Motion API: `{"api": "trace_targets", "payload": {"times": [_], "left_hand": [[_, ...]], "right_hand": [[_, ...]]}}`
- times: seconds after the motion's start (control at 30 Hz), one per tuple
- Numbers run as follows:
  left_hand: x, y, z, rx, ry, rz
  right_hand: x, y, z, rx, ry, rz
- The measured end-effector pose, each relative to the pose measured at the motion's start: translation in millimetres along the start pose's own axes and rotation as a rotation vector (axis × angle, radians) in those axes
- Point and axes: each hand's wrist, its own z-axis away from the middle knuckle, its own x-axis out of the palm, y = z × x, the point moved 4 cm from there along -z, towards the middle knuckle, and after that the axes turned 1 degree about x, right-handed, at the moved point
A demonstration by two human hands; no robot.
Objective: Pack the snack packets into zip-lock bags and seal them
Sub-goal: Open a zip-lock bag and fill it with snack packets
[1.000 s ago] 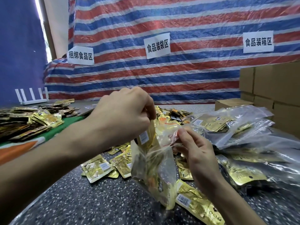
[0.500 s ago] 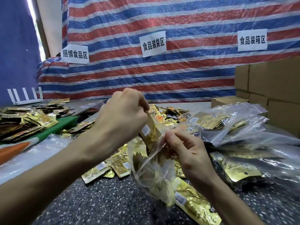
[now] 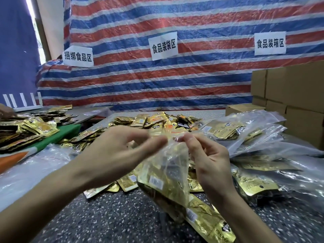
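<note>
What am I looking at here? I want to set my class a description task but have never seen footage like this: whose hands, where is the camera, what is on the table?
There is no machine here. A person works with bare hands, and the one camera sits on their head, looking forward and down, so both forearms reach in from below. The left hand and the right hand each pinch the top edge of a clear zip-lock bag that holds gold snack packets. Underneath is a speckled table. Further back lies a heap of loose packets. To the right are filled bags and cardboard boxes. A striped tarp with paper signs hangs behind.
</note>
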Motion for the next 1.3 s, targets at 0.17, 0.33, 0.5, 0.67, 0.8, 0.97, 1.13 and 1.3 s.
{"api": "trace_targets", "payload": {"times": [0.17, 0.33, 0.5, 0.67, 0.8, 0.97, 1.13, 1.3], "left_hand": [[4.2, -27.3, 21.0, -0.102, 0.229, -0.143], [3.3, -33.7, 8.8, -0.109, 0.397, 0.040], [13.0, -33.5, -34.4, -0.160, 0.260, 0.726], [26.0, -32.2, -59.4, -0.070, 0.268, 1.120], [35.9, -32.4, -58.3, 0.062, 0.285, 1.273], [42.2, -39.2, -48.1, 0.160, 0.296, 1.195], [43.1, -41.5, -39.6, 0.217, 0.314, 1.027], [34.7, -56.5, -32.0, 0.224, 0.540, 0.686]], "right_hand": [[1.2, -0.5, 1.7, -0.010, 0.011, 0.098], [6.0, 5.8, 1.9, -0.010, -0.105, 0.039], [2.8, 8.9, -3.2, 0.022, -0.126, -0.091], [-6.3, 19.8, -7.7, 0.165, 0.039, -0.391], [-10.1, 26.7, -8.9, 0.168, 0.072, -0.177], [-5.6, 23.8, -6.1, 0.030, -0.010, -0.017], [-4.3, 12.5, -2.7, -0.292, -0.026, 0.268], [-10.8, 11.0, -5.8, -0.339, 0.010, 0.415]]}}
